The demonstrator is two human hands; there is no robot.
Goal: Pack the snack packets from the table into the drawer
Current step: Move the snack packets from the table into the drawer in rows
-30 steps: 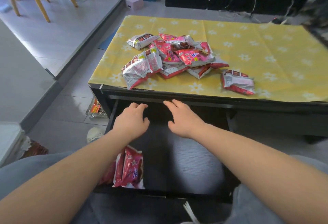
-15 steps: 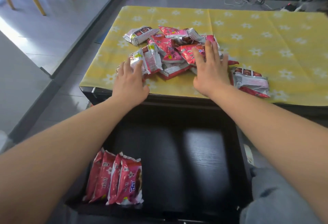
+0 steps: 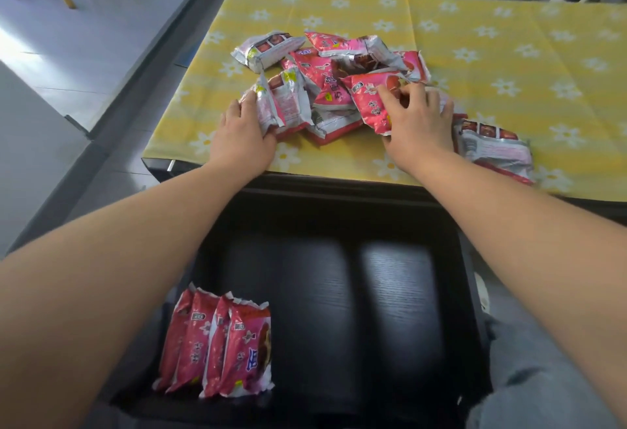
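Now two packets are gripped just beyond the open black wooden drawer (image 3: 373, 293).
The left hand (image 3: 242, 136) curls round a silver-and-pink foil snack packet (image 3: 281, 102), and the right hand (image 3: 420, 126) pinches a red foil snack packet (image 3: 369, 99), both in the heap of foil packets (image 3: 330, 85) on the yellow flowered cloth (image 3: 509, 38). Four red packets (image 3: 220, 343) stand inside the drawer. I think the slippery foil may slide out, or drag its neighbours off the edge.
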